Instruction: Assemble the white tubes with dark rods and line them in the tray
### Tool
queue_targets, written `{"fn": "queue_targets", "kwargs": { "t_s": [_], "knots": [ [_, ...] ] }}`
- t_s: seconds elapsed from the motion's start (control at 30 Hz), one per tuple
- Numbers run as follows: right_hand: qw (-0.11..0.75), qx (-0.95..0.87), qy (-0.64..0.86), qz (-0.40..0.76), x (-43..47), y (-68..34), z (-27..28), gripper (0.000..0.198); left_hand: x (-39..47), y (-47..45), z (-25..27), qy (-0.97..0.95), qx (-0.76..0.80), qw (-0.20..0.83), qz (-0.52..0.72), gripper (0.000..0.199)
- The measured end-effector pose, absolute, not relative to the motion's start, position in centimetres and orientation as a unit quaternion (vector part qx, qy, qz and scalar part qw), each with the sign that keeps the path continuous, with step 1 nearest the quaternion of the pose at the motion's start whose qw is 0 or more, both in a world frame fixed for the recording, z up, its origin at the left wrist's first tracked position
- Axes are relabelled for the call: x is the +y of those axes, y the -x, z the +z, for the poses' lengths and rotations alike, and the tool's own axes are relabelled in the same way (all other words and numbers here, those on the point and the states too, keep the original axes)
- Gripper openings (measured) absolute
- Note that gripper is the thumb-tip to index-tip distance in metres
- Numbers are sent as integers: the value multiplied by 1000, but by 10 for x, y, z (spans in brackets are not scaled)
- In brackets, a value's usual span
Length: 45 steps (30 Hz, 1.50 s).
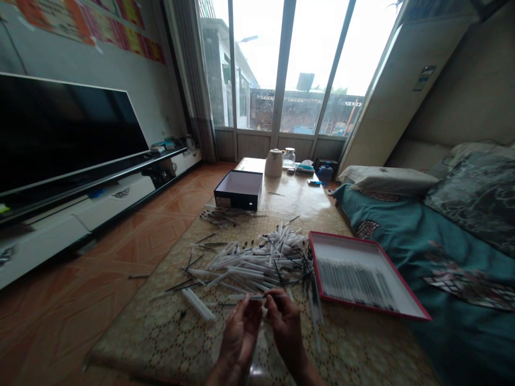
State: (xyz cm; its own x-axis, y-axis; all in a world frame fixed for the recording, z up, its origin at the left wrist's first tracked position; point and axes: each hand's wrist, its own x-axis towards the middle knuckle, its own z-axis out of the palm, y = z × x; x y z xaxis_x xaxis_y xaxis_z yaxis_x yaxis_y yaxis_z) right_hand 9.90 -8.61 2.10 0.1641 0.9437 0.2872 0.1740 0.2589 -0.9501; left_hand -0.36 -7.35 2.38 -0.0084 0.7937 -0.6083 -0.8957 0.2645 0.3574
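Note:
Both hands meet at the near side of the table. A slim pen-like stick (257, 297) lies crosswise between them, partly hidden by fingers. My left hand (242, 328) is closed on its left end, palm turned inward. At the other end, my right hand (284, 317) pinches it between thumb and fingers. Just beyond the hands spreads a heap of white pen tubes (249, 266) mixed with thin black rods. A few white tubes (198, 304) lie side by side left of my left hand. To the right, a red-rimmed box lid (341, 246) holds a row of pens (358, 284).
A dark box (238, 188) stands farther back on the patterned tablecloth (153, 338), with more loose sticks (221, 215) before it. A kettle (274, 163), a glass jar (288, 157) and a tissue pack (304, 166) are at the far end. A sofa (394, 236) borders the right side.

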Motion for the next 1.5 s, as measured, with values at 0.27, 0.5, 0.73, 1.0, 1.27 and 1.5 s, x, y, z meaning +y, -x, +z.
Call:
{"fn": "queue_targets", "kwargs": {
  "t_s": [0.27, 0.5, 0.73, 1.0, 1.27, 1.5],
  "knots": [
    [488, -608, 603, 169, -52, -152, 4, 18, -69, 12, 24, 113, 371, 705, 594, 25],
    [259, -657, 708, 10, -2, -207, -9, 26, -71, 16, 18, 42, 405, 688, 600, 12],
    [218, -673, 707, 26, 17, -200, 0, 27, -74, 13, 9, -48, 433, 717, 544, 10],
    [376, -640, 645, 180, 0, -187, 5, 17, -45, 6, 2, -51, 388, 718, 576, 8],
    [490, -504, 499, 507, -62, -125, -4, 16, -27, 7, 0, -47, 340, 695, 632, 12],
    [455, -614, 532, 365, -55, -109, -3, 5, -29, 24, -1, -62, 357, 694, 623, 11]
  ]
}}
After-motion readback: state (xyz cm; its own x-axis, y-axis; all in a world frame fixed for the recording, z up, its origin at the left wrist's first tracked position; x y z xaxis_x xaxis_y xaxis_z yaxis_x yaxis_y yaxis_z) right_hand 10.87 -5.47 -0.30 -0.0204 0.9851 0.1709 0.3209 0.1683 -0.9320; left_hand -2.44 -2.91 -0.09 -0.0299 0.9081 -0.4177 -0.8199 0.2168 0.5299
